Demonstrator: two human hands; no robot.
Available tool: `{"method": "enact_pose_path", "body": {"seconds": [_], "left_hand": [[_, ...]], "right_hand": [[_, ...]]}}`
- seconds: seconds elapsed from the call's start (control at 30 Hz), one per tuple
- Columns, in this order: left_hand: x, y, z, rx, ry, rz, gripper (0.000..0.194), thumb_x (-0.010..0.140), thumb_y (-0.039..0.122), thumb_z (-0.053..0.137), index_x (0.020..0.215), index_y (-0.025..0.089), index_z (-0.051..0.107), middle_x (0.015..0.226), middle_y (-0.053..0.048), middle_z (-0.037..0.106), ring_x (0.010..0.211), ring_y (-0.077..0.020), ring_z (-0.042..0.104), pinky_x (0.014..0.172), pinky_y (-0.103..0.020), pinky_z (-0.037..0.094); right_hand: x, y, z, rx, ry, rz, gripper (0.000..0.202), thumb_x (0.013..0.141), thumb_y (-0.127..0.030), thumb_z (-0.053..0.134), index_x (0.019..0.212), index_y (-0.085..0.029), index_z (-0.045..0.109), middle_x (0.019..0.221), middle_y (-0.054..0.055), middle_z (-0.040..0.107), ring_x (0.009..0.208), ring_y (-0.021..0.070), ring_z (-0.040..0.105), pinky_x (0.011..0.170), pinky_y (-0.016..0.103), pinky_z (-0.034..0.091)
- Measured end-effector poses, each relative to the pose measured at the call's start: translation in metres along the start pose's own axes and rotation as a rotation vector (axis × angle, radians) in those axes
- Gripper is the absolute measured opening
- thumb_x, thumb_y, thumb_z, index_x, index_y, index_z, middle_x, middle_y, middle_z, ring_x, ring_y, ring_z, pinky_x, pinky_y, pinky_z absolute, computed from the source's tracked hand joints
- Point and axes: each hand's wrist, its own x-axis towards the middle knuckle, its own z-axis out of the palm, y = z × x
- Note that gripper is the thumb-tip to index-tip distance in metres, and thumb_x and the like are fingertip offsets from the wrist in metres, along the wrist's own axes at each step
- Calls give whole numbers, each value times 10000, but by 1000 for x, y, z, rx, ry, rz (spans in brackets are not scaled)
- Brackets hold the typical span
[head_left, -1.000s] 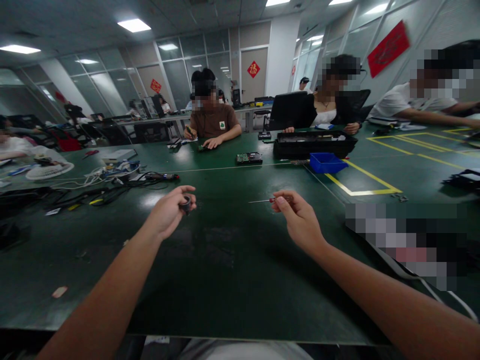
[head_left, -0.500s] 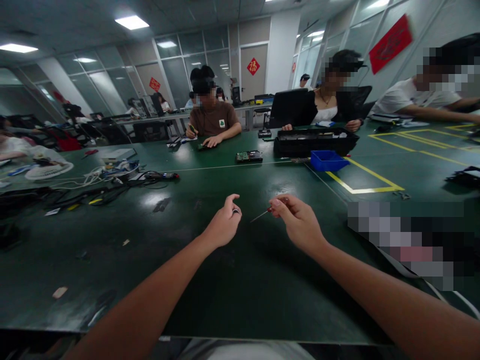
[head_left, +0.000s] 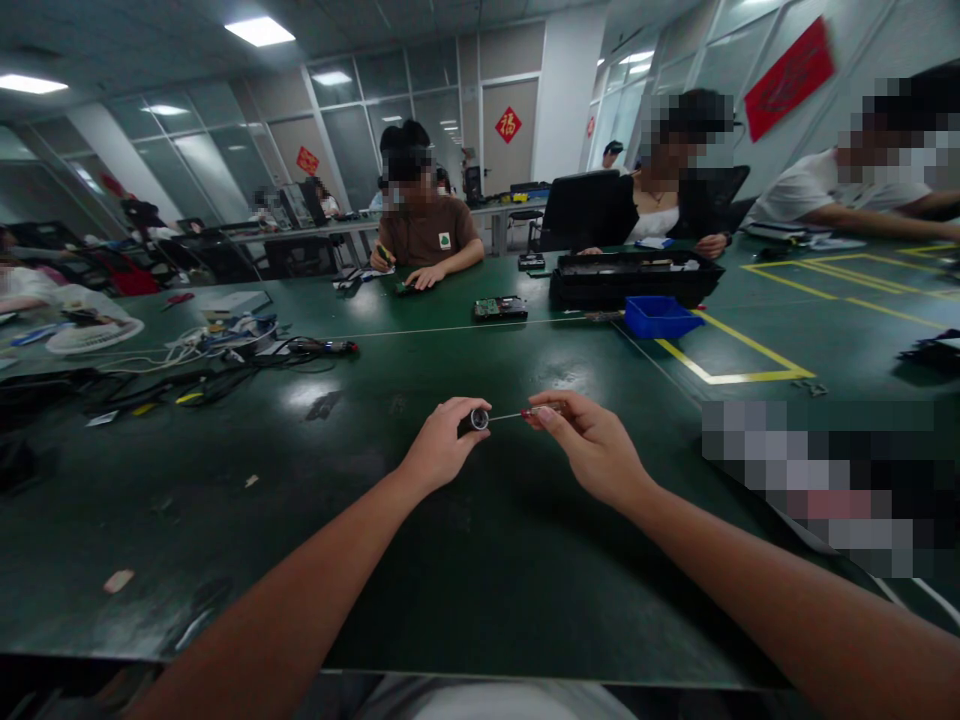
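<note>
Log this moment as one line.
left hand: holds small black cylinder | right hand: holds screwdriver, tip at cylinder, contact unclear | farther off: blue bin, circuit-board unit

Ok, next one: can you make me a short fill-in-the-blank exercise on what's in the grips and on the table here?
1. The right grip holds a screwdriver by its ____.
2. The left grip holds a small dark part whose visible end is ____ in shape.
3. The small bin in front of the long black tray is coloured ____.
4. The tabletop below both grips is coloured ____.

Missing words: handle; round; blue; green.
</note>
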Motion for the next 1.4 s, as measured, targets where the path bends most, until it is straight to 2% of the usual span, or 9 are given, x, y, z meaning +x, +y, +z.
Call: {"method": "enact_pose_path", "body": {"seconds": [0.17,0.4,0.63,0.83,1.0,1.2,1.4], "left_hand": [[0,0,1,-4,10,-43,374,852,184,691,1216,226,618,1234,-64,650,1154,-248,582,1045,-434,417],[0,-3,1,-31,-15,7,327,850,210,704,1172,235,651,1182,-45,667,1119,-229,598,1008,-389,441],[0,-7,2,-14,-15,13,350,863,260,702,1209,262,644,1223,-38,668,1158,-239,586,1047,-419,410],[-1,-5,1,28,-31,21,345,868,287,697,1208,268,647,1186,-41,676,1106,-253,592,990,-431,426],[-2,0,0,63,-32,32,342,866,294,701,1203,262,648,1127,-39,688,1050,-250,596,979,-437,417],[-2,5,-1,98,-60,27,332,868,302,698,1195,260,658,1114,-43,694,1037,-259,599,1022,-468,390],[-2,3,-4,87,-6,20,333,876,298,686,1205,254,650,1159,-47,691,1042,-252,606,968,-424,429]], "right_hand": [[1,3,1,-14,27,0,263,940,-423,566,1085,-225,663,965,60,763,918,220,723,841,409,556],[1,3,-1,-12,40,17,257,950,-418,560,1091,-225,656,978,59,759,937,223,720,854,420,554],[1,0,-2,6,45,24,239,944,-402,566,1079,-230,662,974,53,760,927,219,719,837,402,555],[0,-5,-5,-164,35,28,271,923,-444,586,1019,-210,682,757,23,718,705,203,682,662,346,510],[-3,-7,-2,-149,-13,-39,203,975,-358,487,1034,-233,636,797,8,700,765,190,674,705,324,485],[-3,-8,-2,-255,17,5,351,1003,-478,414,915,-245,662,577,-36,560,526,160,546,537,298,392],[-1,-5,-1,-262,-43,-39,245,1001,-350,412,1060,-243,624,724,-7,625,671,183,611,604,307,435]]}}
